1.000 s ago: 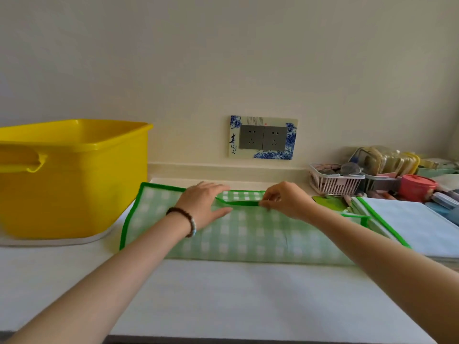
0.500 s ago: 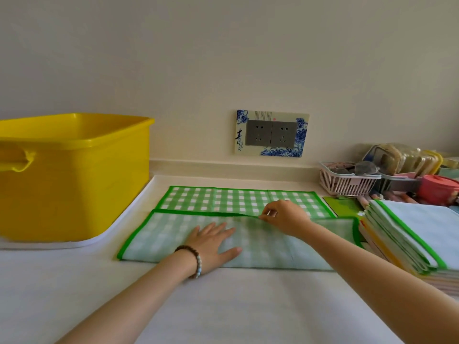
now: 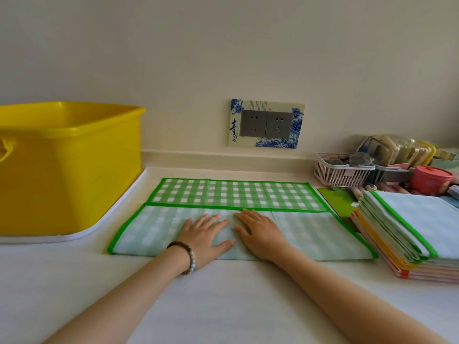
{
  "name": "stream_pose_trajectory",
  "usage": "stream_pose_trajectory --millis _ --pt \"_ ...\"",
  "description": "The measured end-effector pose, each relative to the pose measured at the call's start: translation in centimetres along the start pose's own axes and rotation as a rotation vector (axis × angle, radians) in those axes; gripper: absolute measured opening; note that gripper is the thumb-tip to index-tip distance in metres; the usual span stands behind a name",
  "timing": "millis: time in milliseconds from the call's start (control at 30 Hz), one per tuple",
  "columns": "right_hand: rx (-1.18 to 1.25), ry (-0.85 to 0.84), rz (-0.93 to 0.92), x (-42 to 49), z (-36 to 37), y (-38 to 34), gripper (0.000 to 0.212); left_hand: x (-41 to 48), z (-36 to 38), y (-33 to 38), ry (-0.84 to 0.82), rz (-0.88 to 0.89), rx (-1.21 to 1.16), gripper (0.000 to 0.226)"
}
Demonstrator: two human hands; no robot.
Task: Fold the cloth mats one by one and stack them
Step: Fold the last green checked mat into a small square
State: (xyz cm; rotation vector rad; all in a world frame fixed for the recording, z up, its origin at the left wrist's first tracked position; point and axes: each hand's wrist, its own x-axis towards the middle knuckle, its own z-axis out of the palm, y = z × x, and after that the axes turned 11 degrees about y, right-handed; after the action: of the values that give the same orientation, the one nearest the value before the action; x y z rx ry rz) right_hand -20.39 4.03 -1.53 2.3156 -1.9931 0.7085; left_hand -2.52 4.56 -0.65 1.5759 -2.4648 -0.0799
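Note:
A green checked cloth mat (image 3: 305, 234) with a bright green border lies on the white counter, its near half folded over so the pale underside faces up. A strip of the darker checked side shows behind the fold's edge. My left hand (image 3: 206, 238) lies flat on the folded flap near its middle, fingers straight. My right hand (image 3: 259, 233) presses flat beside it, fingertips near the green border. A stack of folded mats (image 3: 407, 232) sits at the right, its top one pale with a green edge.
A large yellow plastic tub (image 3: 67, 165) stands at the left on a white tray. A white basket (image 3: 340, 170), a pink lidded pot (image 3: 431, 178) and other clutter fill the back right. A green card (image 3: 339, 199) lies between mat and stack. A socket plate (image 3: 267, 124) is on the wall.
The flap has been pulled toward me and laid down. My right hand let go of the border it pinched and now lies flat; my left hand slid nearer along the flap.

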Motion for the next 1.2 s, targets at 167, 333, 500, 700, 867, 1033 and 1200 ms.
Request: stream_pose_trajectory --millis 167,333,500,700,867,1033,1200 --pt "-0.069 -0.048 0.083 -1.3 -2.1 3.9 0.053 -0.2 0.0 -0.2 -0.012 0.002 -0.023 0.065" --pt "-0.141 -0.081 0.2 -2.8 -4.8 9.0 0.054 -0.2 -0.1 -0.3 0.002 0.011 -0.043 0.098" --pt "-0.161 -0.08 0.29 -4.1 -6.4 12.2 0.055 -0.3 0.0 -0.2 0.005 0.008 -0.054 0.125" --pt "-0.157 -0.101 0.327 -4.0 -7.1 12.1 0.056 -0.3 0.1 -0.2 0.0 0.007 -0.04 0.126" --pt "-0.058 -0.041 0.163 -3.3 -6.1 6.3 0.054 -0.3 -0.1 -0.2 -0.012 0.006 -0.016 0.07" --pt "0.014 -0.085 0.014 -2.7 -3.3 0.4 0.055 -0.1 0.1 -0.2 -0.007 0.006 -0.002 0.063" --pt "0.008 -0.077 -0.032 -3.0 -1.7 -0.6 0.056 -0.1 0.2 -0.1 0.004 0.003 0.0 0.062"
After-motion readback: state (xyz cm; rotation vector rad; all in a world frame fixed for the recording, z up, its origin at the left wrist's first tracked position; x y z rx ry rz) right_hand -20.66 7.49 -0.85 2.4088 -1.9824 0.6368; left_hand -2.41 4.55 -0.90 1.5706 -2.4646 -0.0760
